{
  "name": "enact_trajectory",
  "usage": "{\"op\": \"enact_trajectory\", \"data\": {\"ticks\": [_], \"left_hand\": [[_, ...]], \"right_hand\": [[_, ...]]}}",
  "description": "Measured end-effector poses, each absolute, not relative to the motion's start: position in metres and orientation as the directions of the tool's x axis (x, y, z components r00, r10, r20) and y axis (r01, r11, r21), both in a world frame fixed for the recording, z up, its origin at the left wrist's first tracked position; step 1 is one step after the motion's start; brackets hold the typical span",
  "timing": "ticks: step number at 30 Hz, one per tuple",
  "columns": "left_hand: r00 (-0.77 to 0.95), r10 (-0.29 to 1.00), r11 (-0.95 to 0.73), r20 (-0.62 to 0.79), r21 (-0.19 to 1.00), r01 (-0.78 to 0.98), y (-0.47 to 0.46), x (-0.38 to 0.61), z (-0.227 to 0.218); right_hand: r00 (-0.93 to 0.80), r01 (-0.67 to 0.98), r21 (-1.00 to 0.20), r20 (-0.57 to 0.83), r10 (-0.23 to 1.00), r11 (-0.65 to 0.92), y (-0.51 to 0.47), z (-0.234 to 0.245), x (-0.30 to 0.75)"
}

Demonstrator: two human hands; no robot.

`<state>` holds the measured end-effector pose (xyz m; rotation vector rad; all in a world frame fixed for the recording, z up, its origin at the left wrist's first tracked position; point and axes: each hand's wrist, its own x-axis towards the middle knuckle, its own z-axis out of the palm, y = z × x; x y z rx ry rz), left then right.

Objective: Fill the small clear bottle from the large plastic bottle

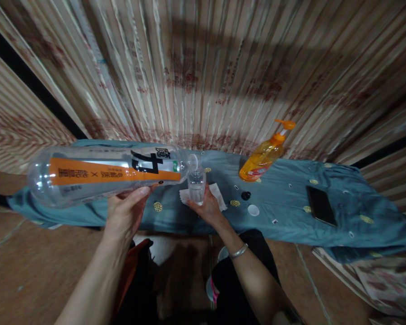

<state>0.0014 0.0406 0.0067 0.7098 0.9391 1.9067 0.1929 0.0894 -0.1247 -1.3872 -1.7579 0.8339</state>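
A large clear plastic bottle with an orange and black label lies tipped on its side in the air, its neck pointing right. My left hand grips it from below. The bottle's mouth is at the top of a small clear container, which looks like a small bottle or cup. My right hand is closed around that container, holding it upright. Behind and beneath it is a white tissue on the cloth. I cannot make out how much liquid is in the container.
A pump bottle of orange liquid stands right of my hands. Near it are a small black cap, a white round lid and a dark phone. All rest on a teal patterned cloth. Striped curtains hang behind.
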Motion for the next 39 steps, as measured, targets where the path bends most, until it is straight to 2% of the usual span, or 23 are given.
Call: {"op": "enact_trajectory", "data": {"ticks": [39], "left_hand": [[-0.436, 0.896, -0.321, 0.087, 0.804, -0.5, 0.0422, -0.0016, -0.0017]], "right_hand": [[-0.145, 0.495, -0.848, 0.134, 0.98, 0.189, 0.089, -0.1246, 0.1932]]}}
